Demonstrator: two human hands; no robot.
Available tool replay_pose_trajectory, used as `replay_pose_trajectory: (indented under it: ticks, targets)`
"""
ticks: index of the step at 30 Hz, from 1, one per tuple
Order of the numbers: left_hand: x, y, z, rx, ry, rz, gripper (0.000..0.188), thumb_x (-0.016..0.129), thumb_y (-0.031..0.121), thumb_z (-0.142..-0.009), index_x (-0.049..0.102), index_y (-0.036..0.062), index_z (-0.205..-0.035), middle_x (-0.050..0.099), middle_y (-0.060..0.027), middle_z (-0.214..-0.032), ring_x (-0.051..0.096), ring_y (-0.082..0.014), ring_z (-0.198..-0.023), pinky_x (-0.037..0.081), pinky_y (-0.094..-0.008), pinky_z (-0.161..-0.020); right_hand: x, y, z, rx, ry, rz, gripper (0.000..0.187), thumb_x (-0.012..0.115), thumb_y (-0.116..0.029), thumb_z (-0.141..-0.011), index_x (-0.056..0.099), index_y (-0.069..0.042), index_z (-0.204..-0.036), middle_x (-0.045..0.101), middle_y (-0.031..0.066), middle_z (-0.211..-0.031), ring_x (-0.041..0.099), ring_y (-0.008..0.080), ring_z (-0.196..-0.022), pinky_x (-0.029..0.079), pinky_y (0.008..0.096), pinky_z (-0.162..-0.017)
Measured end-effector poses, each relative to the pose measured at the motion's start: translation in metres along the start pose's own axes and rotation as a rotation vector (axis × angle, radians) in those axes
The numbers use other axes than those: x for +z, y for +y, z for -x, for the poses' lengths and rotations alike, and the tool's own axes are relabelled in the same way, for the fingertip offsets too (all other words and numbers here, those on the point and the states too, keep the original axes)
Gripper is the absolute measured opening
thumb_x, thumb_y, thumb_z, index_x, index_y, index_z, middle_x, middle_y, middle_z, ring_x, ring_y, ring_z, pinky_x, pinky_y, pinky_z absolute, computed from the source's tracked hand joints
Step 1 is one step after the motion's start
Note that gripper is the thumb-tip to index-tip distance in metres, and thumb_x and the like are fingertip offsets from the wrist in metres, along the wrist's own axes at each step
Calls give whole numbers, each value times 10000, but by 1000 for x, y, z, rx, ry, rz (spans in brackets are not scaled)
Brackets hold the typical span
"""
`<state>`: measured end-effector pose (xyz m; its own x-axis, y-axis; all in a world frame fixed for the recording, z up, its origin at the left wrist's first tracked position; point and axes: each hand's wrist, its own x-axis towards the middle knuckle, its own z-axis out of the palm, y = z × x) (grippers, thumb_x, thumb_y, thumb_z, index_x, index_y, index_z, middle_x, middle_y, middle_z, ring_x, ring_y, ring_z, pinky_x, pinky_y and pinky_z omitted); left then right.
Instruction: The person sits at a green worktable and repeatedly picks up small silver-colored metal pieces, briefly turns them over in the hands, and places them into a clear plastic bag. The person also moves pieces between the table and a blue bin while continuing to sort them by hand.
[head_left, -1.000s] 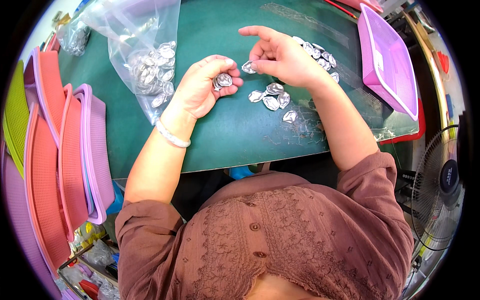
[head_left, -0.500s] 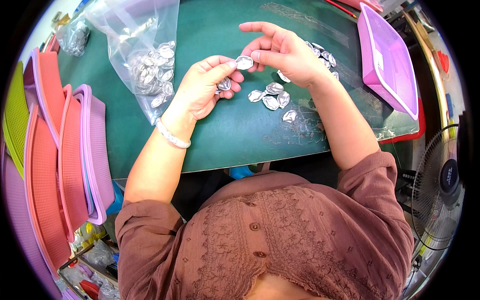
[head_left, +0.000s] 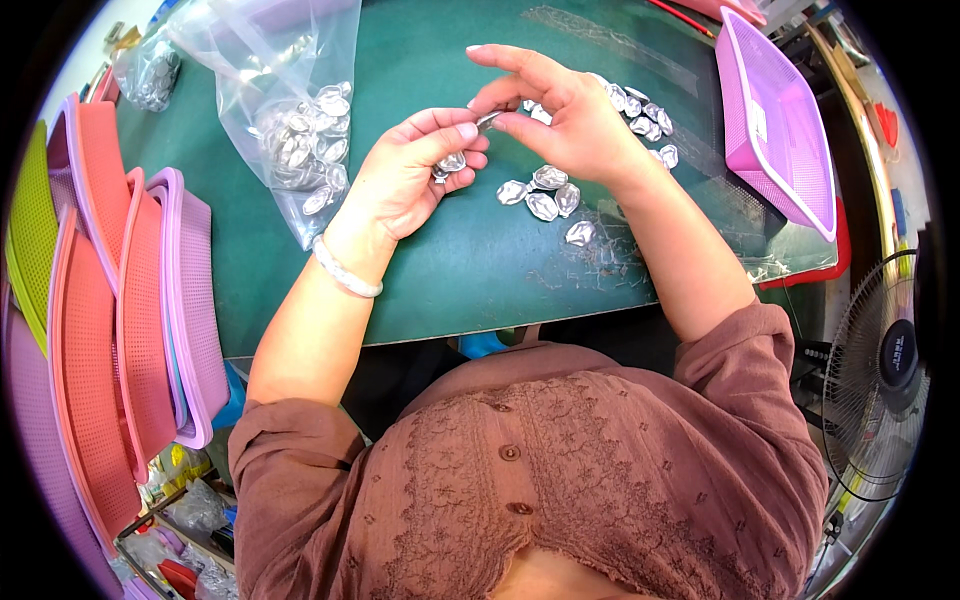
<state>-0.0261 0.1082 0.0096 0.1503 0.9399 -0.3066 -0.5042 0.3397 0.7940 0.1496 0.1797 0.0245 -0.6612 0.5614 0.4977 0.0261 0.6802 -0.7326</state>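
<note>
Between the fingertips of both my hands sits a small silver, wavy-edged metal piece (head_left: 488, 120), tilted nearly edge-on. My left hand (head_left: 408, 168) pinches it from one side and also keeps further silver pieces (head_left: 451, 164) in its curled fingers. On the other side, the thumb and index finger of my right hand (head_left: 560, 115) grip the same piece, its other fingers raised. Below the right hand, several loose silver pieces (head_left: 542, 206) lie on the green table mat (head_left: 450, 290). More silver pieces (head_left: 640, 112) are scattered beyond the right wrist, partly hidden by it.
A clear plastic bag (head_left: 285, 110) of silver pieces lies left of my left hand. A smaller bag (head_left: 150, 75) stands farther left. Stacked plastic baskets (head_left: 190, 310) fill the left side. On the right are a purple basket (head_left: 770, 120) and a fan (head_left: 880, 360).
The pinched piece has turned from face-up to nearly edge-on. My right hand has shifted slightly left, uncovering more pieces behind it.
</note>
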Motion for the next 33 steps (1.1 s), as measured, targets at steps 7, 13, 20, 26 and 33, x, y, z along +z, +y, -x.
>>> replay_pose_trajectory:
  ticks: [7,13,20,26,33]
  targets:
    - [-9,-2,-5,55,-57,85,226,606,42,-811,559,37,-1032,610,-48,-888,584,-123,-760,492,-235,-659,8,-6,1,-67,5,21,633,597,89,-692,431,-96,-1274,585,104,-1089,607,213,-879,495,325,-791]
    - [-7,-1,-4,121,-32,38,321,596,16,-805,525,36,-1118,606,-48,-915,593,-132,-821,493,-244,-724,4,0,1,-19,15,79,623,633,56,-675,422,-77,-1246,568,114,-1010,588,221,-828,488,311,-735]
    - [-4,1,-3,154,-24,49,327,565,28,-815,509,11,-1137,597,-72,-951,588,-157,-878,495,-266,-775,-14,-11,0,323,-519,168,477,708,-39,-635,470,-58,-1047,546,46,-765,535,191,-715,423,306,-615]
    - [-23,1,-10,103,-21,199,218,518,58,-820,523,-34,-1018,589,-108,-893,575,-193,-804,505,-275,-704,-9,-11,4,188,-574,295,455,694,-55,-622,469,-57,-1018,545,60,-781,543,239,-746,432,342,-644]
    - [-15,1,-6,38,16,131,122,531,89,-834,544,4,-921,581,-95,-839,563,-182,-730,458,-243,-576,-2,-4,9,51,-428,320,435,626,-6,-657,473,-53,-1061,556,72,-811,554,263,-819,441,363,-705]
